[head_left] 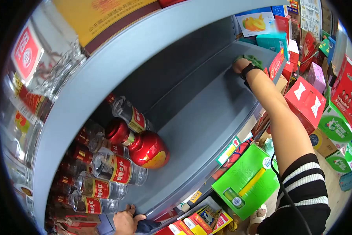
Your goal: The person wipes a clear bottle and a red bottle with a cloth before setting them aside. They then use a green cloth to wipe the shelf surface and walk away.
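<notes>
Green crumpled cloth [255, 61] at R hand [241, 65], grip unclear; L hand [126, 221], fingers apart, on grey shelf [199, 113].

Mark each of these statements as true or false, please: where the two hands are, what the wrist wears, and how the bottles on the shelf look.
1. The right hand is at the far end of the shelf, with a green cloth. True.
2. The left hand is holding the round red bottle. False: it rests at the near end of the shelf, apart from that bottle.
3. Clear bottles with red labels are beside the round red bottle. True.
4. The black band is on the left wrist. False: it is on the right wrist.
</notes>
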`<action>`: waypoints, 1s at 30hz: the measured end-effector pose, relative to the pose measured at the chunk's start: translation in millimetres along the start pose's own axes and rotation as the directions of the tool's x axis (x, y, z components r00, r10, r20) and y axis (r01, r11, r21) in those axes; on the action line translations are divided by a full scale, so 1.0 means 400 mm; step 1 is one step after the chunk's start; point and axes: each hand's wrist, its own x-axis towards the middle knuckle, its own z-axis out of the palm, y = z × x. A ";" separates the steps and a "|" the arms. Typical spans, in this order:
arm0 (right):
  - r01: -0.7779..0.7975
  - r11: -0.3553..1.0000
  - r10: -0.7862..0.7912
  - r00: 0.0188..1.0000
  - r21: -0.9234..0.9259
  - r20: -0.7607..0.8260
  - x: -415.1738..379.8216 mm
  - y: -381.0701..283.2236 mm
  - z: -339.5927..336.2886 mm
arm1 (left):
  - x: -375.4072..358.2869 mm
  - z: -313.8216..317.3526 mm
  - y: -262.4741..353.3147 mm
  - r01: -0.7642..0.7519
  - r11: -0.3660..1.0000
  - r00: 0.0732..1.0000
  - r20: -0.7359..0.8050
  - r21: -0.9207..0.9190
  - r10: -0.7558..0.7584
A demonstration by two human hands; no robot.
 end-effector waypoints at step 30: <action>0.249 0.953 -0.213 0.956 0.175 -0.202 -0.639 -0.165 -0.050 | -0.010 -0.052 0.037 0.060 0.996 0.998 0.017 -0.071 -0.059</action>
